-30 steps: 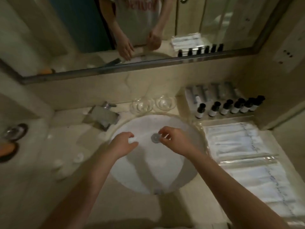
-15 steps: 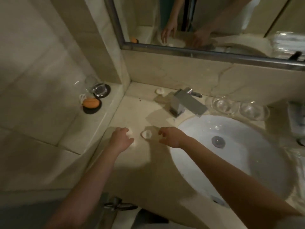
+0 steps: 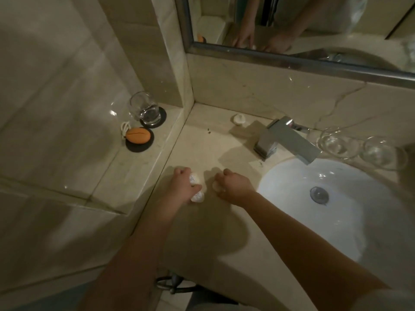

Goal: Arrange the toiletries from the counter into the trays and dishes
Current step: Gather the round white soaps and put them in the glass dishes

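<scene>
Well left of the faucet (image 3: 285, 140), on a raised ledge (image 3: 125, 176): a clear tumbler (image 3: 147, 110) upright on a dark coaster, and an orange oval piece (image 3: 137, 135) on a second dark coaster, nearer the viewer. Left of the faucet and closer to the viewer, down on the desk (image 3: 202, 142): the left hand (image 3: 179, 187), fingers curled over two white packets (image 3: 195, 178), one at the fingertips and one under the thumb. Just beside it, still left of the faucet: the right hand (image 3: 234, 186), fingers curled round a white round piece (image 3: 216, 186) that touches the desk. Behind and left of the faucet, near the wall: another small white item (image 3: 239, 118), lying alone. Right of the faucet, side by side on the desk: two clear glass dishes (image 3: 338, 143), contents too faint to tell. Below the faucet's spout: the white sink (image 3: 359, 221) with a round drain plug (image 3: 318, 194).
</scene>
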Available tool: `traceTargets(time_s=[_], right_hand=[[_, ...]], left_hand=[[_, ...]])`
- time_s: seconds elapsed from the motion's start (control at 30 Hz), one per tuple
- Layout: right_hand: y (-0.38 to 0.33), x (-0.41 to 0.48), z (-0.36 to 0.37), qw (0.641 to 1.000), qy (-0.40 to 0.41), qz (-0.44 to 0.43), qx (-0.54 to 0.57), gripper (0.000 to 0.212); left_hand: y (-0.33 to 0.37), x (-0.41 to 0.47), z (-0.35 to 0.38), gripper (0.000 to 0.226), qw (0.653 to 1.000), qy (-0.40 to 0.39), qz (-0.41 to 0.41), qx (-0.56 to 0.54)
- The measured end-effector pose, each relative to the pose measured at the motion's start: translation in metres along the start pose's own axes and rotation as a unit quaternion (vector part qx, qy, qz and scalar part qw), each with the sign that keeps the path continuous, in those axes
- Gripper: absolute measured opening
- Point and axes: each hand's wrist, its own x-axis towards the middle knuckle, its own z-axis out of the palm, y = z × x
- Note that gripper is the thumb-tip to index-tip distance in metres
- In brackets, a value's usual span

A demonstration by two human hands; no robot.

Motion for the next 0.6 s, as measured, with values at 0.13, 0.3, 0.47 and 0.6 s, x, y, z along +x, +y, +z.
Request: traceTargets(time_s=[0.13, 0.3, 0.47, 0.6], right_hand=[[0.012, -0.012, -0.01, 0.99, 0.083, 0.004, 0.118, 0.04], [0.029, -0.045, -0.037, 0.958, 0.204, 0.008, 0.202, 0.04], [0.056, -0.096, -0.068, 0.922, 0.274, 0.019, 0.273, 0.04], [0.091, -0.14, -0.092, 0.899, 0.32, 0.057, 0.294, 0.041]], left_hand=[[0.004, 0.003, 0.001, 0.05, 1.0, 0.018, 0.006, 0.008], [0.021, -0.004, -0.001, 0.035, 0.996, 0.075, 0.021, -0.036], [0.082, -0.034, -0.007, 0.029, 0.975, 0.119, 0.114, -0.152], [0.145, -0.062, -0.001, 0.029, 0.954, 0.087, 0.195, -0.21]])
